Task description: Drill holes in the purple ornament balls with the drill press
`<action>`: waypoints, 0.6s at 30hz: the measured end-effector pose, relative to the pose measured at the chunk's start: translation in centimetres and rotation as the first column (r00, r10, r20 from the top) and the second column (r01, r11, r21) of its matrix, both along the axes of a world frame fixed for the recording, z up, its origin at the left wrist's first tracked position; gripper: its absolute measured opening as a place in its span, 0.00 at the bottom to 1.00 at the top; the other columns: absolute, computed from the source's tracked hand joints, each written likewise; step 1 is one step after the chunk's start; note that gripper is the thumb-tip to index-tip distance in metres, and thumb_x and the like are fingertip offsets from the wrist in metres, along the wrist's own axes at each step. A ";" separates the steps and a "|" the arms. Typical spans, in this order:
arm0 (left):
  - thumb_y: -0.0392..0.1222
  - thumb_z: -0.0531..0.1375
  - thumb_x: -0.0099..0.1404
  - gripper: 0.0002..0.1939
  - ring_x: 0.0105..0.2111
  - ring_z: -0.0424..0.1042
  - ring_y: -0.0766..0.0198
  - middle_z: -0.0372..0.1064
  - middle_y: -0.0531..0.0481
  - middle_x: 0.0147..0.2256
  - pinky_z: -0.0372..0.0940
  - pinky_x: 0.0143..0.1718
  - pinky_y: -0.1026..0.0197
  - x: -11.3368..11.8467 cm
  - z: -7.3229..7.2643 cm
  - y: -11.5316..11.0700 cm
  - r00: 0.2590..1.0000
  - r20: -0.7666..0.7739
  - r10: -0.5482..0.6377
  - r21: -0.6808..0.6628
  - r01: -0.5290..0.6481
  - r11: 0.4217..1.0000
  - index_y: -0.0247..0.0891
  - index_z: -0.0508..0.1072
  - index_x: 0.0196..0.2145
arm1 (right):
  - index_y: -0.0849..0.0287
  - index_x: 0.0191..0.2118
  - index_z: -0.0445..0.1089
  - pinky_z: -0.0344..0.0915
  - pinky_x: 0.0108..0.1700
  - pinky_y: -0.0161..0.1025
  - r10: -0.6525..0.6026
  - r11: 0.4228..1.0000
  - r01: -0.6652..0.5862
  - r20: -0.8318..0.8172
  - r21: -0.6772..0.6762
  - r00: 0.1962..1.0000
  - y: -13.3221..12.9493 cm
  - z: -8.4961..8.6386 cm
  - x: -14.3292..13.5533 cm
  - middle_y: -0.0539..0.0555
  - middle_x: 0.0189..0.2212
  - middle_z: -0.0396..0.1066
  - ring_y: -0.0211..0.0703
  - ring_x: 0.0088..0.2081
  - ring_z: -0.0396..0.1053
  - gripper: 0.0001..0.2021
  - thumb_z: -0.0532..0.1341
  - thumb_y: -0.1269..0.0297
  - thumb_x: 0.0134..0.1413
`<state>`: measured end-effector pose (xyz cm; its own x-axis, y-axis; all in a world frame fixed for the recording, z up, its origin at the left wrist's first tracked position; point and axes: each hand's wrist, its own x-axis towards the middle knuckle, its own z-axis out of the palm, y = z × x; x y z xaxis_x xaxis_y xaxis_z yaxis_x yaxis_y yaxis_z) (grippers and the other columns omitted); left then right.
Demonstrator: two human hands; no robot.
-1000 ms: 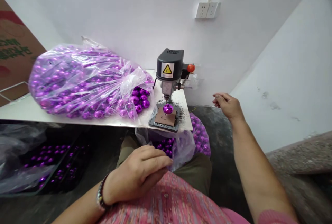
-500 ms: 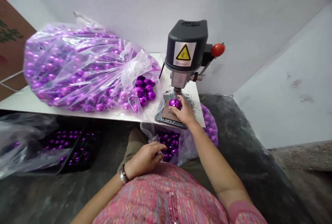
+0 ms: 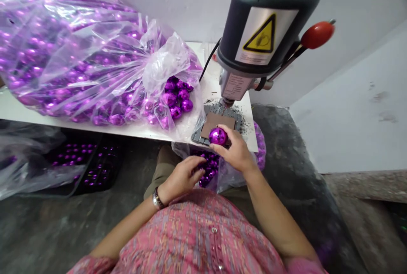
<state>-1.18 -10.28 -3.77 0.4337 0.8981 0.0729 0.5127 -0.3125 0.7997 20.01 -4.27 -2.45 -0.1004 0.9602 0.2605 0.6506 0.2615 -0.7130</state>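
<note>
A shiny purple ball (image 3: pixel 218 137) is pinched between the thumb and fingers of my right hand (image 3: pixel 237 149), at the front edge of a brown pad (image 3: pixel 216 122). This pad lies on the grey base (image 3: pixel 197 135) of a small black drill press (image 3: pixel 263 32). The drill's chuck (image 3: pixel 227 102) is above the back of the pad, apart from the ball. My left hand (image 3: pixel 182 176) is in front of my body with its fingers apart and loosely bent, nothing in it. Just beyond its fingertips, many purple balls (image 3: pixel 212 168) sit in an opened plastic bag below the table edge.
A large clear bag of purple balls (image 3: pixel 79 62) covers the left of the white table (image 3: pixel 57 118), its mouth spilling several balls (image 3: pixel 174 100). The red-knobbed lever (image 3: pixel 318 34) juts out at the drill's right. Dark crates (image 3: pixel 95 172) with purple balls stand on the floor at left.
My right hand has drawn the ball back from under the chuck to the pad's front edge. My left hand has risen slightly towards the bag below. The view has come closer to the drill.
</note>
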 end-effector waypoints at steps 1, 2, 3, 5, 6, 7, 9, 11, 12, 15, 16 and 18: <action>0.39 0.59 0.67 0.18 0.44 0.76 0.59 0.75 0.41 0.48 0.73 0.50 0.52 0.1 -0.1 0.2 0.996 0.049 0.071 0.018 -0.072 0.997 0.37 0.72 0.54 | 0.55 0.60 0.66 0.68 0.61 0.46 0.031 0.999 -0.031 -0.005 0.011 1.000 -1.0 0.4 -0.1 0.57 0.52 0.70 0.42 0.54 0.68 0.35 0.63 0.40 0.50; 0.42 0.61 0.67 0.21 0.44 0.76 0.59 0.74 0.40 0.50 0.73 0.50 0.51 0.2 -0.1 0.3 0.989 0.091 0.119 0.043 -0.124 0.991 0.38 0.69 0.56 | 0.54 0.60 0.66 0.69 0.61 0.44 0.061 0.998 -0.061 -0.012 0.022 0.998 -2.0 0.7 -0.3 0.56 0.53 0.70 0.41 0.54 0.69 0.35 0.63 0.40 0.50; 0.45 0.62 0.66 0.25 0.45 0.76 0.58 0.73 0.39 0.52 0.73 0.50 0.51 0.3 -0.1 0.4 0.982 0.128 0.138 0.083 -0.149 0.985 0.38 0.67 0.59 | 0.53 0.59 0.67 0.69 0.61 0.42 0.090 0.995 -0.089 -0.020 0.034 0.996 -3.0 0.9 -0.6 0.55 0.53 0.70 0.40 0.54 0.69 0.35 0.63 0.40 0.50; 0.52 0.63 0.65 0.32 0.52 0.73 0.54 0.69 0.37 0.56 0.70 0.54 0.48 0.5 0.0 0.5 0.979 0.183 0.093 0.208 -0.131 0.969 0.40 0.63 0.63 | 0.53 0.59 0.67 0.70 0.61 0.40 0.137 0.989 -0.134 -0.039 0.060 0.990 -4.6 0.9 -1.2 0.54 0.52 0.70 0.38 0.55 0.69 0.35 0.64 0.39 0.48; 0.55 0.63 0.65 0.34 0.56 0.71 0.52 0.68 0.37 0.57 0.69 0.57 0.47 0.5 0.1 0.5 0.979 0.195 0.050 0.269 -0.103 0.958 0.41 0.62 0.64 | 0.53 0.59 0.67 0.70 0.62 0.39 0.150 0.986 -0.146 -0.050 0.074 0.987 -5.3 0.8 -1.4 0.54 0.53 0.70 0.38 0.55 0.70 0.36 0.64 0.39 0.48; 0.57 0.62 0.65 0.35 0.58 0.69 0.51 0.68 0.36 0.58 0.67 0.59 0.46 0.6 0.2 0.4 0.980 0.199 0.011 0.316 -0.074 0.946 0.41 0.61 0.65 | 0.54 0.59 0.67 0.70 0.62 0.38 0.155 0.985 -0.149 -0.061 0.089 0.986 -5.9 0.6 -1.7 0.55 0.53 0.70 0.37 0.56 0.70 0.36 0.63 0.39 0.49; 0.56 0.60 0.67 0.34 0.58 0.70 0.52 0.69 0.36 0.58 0.67 0.59 0.48 0.6 0.3 0.1 0.980 0.193 -0.046 0.352 -0.025 0.936 0.41 0.59 0.66 | 0.56 0.61 0.66 0.70 0.63 0.37 0.139 0.984 -0.129 -0.083 0.120 0.987 -7.0 0.2 -2.1 0.55 0.55 0.69 0.36 0.57 0.70 0.35 0.63 0.42 0.51; 0.52 0.60 0.68 0.33 0.57 0.71 0.53 0.69 0.37 0.58 0.68 0.58 0.50 0.7 0.3 -0.2 0.980 0.185 -0.072 0.351 0.003 0.936 0.41 0.58 0.67 | 0.57 0.61 0.65 0.70 0.63 0.35 0.108 0.984 -0.091 -0.101 0.154 0.989 -7.8 -0.2 -2.5 0.56 0.55 0.69 0.35 0.57 0.70 0.33 0.63 0.47 0.53; 0.50 0.60 0.68 0.33 0.57 0.71 0.54 0.69 0.37 0.58 0.69 0.58 0.51 0.7 0.3 -0.4 0.980 0.184 -0.078 0.353 0.008 0.936 0.41 0.58 0.67 | 0.57 0.61 0.65 0.70 0.63 0.34 0.094 0.982 -0.074 -0.108 0.172 0.990 -8.2 -0.3 -2.6 0.55 0.55 0.69 0.34 0.56 0.70 0.31 0.64 0.49 0.54; 0.46 0.61 0.68 0.32 0.56 0.72 0.56 0.70 0.39 0.57 0.69 0.57 0.52 0.7 0.2 -0.8 0.978 0.190 -0.081 0.371 0.004 0.929 0.42 0.58 0.66 | 0.57 0.60 0.66 0.71 0.61 0.31 0.071 0.974 -0.044 -0.118 0.223 0.990 -8.8 -0.6 -2.9 0.54 0.53 0.71 0.31 0.54 0.71 0.28 0.64 0.53 0.55; 0.46 0.61 0.67 0.32 0.56 0.72 0.56 0.70 0.39 0.56 0.70 0.56 0.52 0.7 0.2 -1.0 0.978 0.193 -0.077 0.376 -0.002 0.927 0.43 0.59 0.66 | 0.57 0.59 0.66 0.71 0.61 0.30 0.068 0.971 -0.038 -0.119 0.236 0.991 -9.0 -0.6 -3.0 0.54 0.53 0.71 0.31 0.54 0.71 0.27 0.63 0.54 0.55; 0.46 0.61 0.67 0.31 0.55 0.72 0.56 0.71 0.40 0.55 0.70 0.55 0.51 0.7 0.2 -1.2 0.977 0.199 -0.071 0.377 -0.010 0.926 0.43 0.59 0.65 | 0.56 0.59 0.66 0.71 0.61 0.30 0.061 0.966 -0.029 -0.117 0.258 0.991 -9.4 -0.7 -3.2 0.54 0.53 0.71 0.30 0.54 0.71 0.26 0.63 0.55 0.56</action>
<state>-0.50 -11.49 -3.62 0.3996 0.7741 0.4910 0.3354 -0.6219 0.7076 16.81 -13.63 -3.20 -0.0940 0.8554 0.5094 0.5457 0.4723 -0.6922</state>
